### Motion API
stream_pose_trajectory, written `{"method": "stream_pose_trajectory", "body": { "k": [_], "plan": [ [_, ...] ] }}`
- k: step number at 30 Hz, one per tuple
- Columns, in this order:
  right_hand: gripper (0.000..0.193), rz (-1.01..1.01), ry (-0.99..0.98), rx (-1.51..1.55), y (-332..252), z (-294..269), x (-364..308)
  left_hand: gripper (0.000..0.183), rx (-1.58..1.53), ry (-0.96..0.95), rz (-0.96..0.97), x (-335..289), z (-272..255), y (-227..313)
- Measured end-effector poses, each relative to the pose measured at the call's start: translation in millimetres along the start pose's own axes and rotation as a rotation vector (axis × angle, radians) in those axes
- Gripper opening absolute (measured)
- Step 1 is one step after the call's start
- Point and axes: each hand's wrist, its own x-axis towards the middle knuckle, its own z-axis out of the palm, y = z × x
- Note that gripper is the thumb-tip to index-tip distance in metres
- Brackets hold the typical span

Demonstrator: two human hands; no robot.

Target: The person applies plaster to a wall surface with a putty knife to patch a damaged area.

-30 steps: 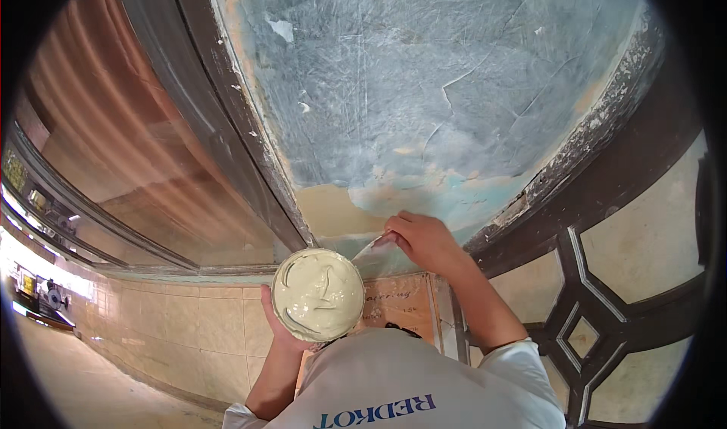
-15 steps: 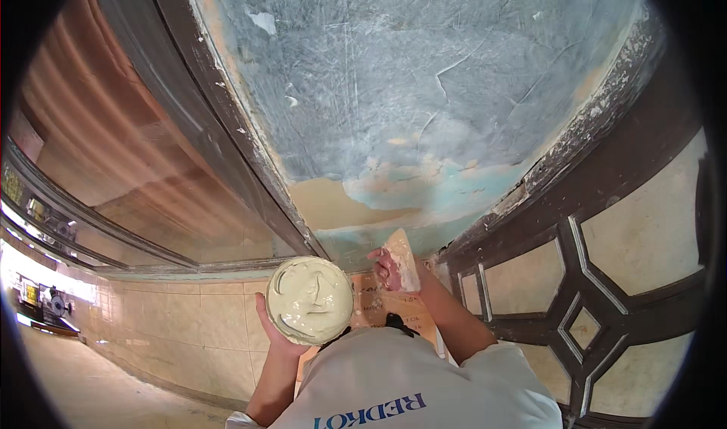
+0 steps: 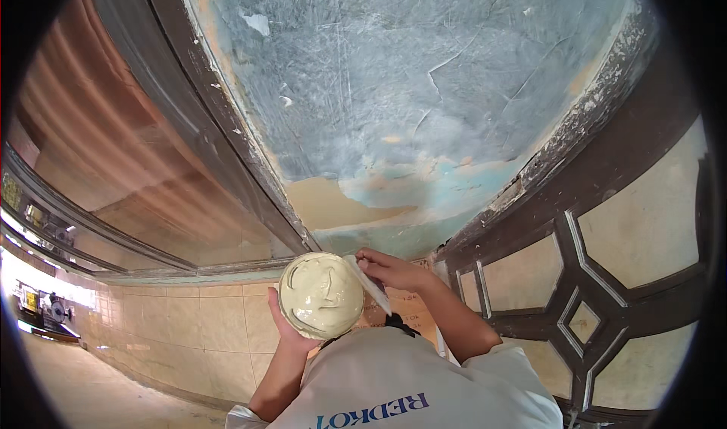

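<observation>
My left hand [image 3: 290, 334] supports a round tub [image 3: 301, 329] from its left and lower side. Smooth pale cream putty [image 3: 322, 294] fills it to the brim, with curved grooves in the surface. At the tub's right rim, my right hand [image 3: 390, 268] grips a flat, pale scraper [image 3: 372, 287] turned nearly edge-on. Its blade is against or very close to the putty's edge; I cannot tell which. My fingers hide the scraper's upper part.
Ahead rises a patchy blue-grey wall panel [image 3: 379, 73] with cracks and peeling spots. A dark wooden frame [image 3: 219, 118] and curtained glass stand on the left. Dark wooden latticework [image 3: 564, 308] stands on the right. Beige tiles [image 3: 204, 319] cover the low wall at left.
My right hand has brought the scraper left to the tub's rim and turned its blade from face-on to nearly edge-on. The tub has shifted slightly right.
</observation>
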Motion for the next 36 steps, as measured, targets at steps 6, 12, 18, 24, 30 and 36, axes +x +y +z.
{"method": "stream_pose_trajectory", "body": {
  "k": [6,12,18,24,30,36],
  "plan": [
    [0.04,-0.148,0.239,-0.64,-29,-4,-11,0.088,0.069,0.084,-0.002,6,-18,1],
    [0.043,-0.019,0.32,-0.903,-41,-27,-15,0.082,0.375,0.089,0.11,5,-28,-4],
    [0.039,-0.15,0.42,-0.688,-54,-50,-27,0.081,0.253,0.026,0.13,6,0,-1],
    [0.036,-0.181,0.172,-0.705,-89,-26,-20,0.082,0.234,0.029,0.111,13,-4,-4],
    [0.038,-0.06,0.216,-0.953,-78,-44,-17,0.082,0.279,0.038,0.199,4,0,-3],
    [0.042,-0.163,0.039,-0.009,-66,-59,-16,0.083,0.26,0.042,0.208,-1,5,3]
  ]
}}
